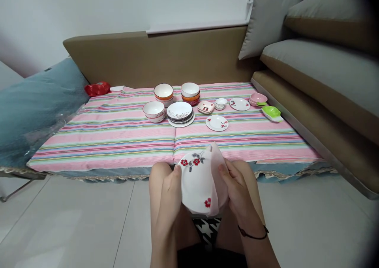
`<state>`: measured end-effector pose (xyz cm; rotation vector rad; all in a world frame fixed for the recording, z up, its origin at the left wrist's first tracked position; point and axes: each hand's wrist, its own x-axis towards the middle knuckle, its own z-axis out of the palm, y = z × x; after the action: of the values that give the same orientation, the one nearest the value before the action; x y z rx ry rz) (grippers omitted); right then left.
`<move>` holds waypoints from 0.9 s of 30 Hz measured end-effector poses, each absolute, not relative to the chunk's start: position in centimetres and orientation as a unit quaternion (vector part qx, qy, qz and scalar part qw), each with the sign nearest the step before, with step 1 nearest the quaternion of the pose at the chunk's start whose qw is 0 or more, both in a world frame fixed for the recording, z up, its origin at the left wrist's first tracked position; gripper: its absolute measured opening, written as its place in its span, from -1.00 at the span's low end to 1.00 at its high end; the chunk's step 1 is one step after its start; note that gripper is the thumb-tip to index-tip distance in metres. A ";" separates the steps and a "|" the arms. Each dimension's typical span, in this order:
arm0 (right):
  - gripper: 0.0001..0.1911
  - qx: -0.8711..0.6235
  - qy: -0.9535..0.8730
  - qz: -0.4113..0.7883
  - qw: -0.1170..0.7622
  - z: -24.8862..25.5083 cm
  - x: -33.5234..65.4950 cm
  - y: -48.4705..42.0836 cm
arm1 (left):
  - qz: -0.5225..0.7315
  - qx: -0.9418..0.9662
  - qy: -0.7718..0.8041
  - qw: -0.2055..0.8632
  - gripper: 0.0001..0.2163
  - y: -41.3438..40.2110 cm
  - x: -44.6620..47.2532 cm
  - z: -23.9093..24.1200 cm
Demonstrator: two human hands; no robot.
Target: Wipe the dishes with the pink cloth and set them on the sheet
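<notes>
I hold a white plate with red flowers (197, 181) upright in front of my knees. My left hand (170, 191) grips its left rim, thumb on the face. My right hand (237, 189) presses a pale pink cloth (218, 169) against the plate's right side and back. Both hands are closed on what they hold. A black band circles my right wrist.
A pink striped mat (118, 137) carries bowls (163, 91), a stack of plates (180, 113), small flowered plates (217, 122), a pink dish (258, 98) and a green dish (272, 112). Sofa cushions (319, 74) lie right, a teal pillow (32, 106) left, a tan backboard (154, 55) behind.
</notes>
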<state>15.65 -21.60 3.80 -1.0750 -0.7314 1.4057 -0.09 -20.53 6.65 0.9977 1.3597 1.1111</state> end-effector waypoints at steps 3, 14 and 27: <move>-0.56 -0.467 -0.347 0.612 0.535 3.9 16.2 -21.6 | 0.393 0.430 0.542 0.606 -0.56 -20.5 -1.3 6.4; -0.63 -0.499 -0.538 0.551 0.398 4.5 16.3 -21.1 | 0.302 0.487 0.483 0.662 -0.58 -20.8 -2.0 6.8; -0.47 -0.493 -0.332 0.534 0.602 4.3 14.1 -21.8 | 0.645 0.258 0.522 0.495 -0.71 -21.0 2.9 7.5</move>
<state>14.12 -21.84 4.31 -1.1428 -0.7680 1.2362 2.94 -21.00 7.50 0.6251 1.2658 1.5626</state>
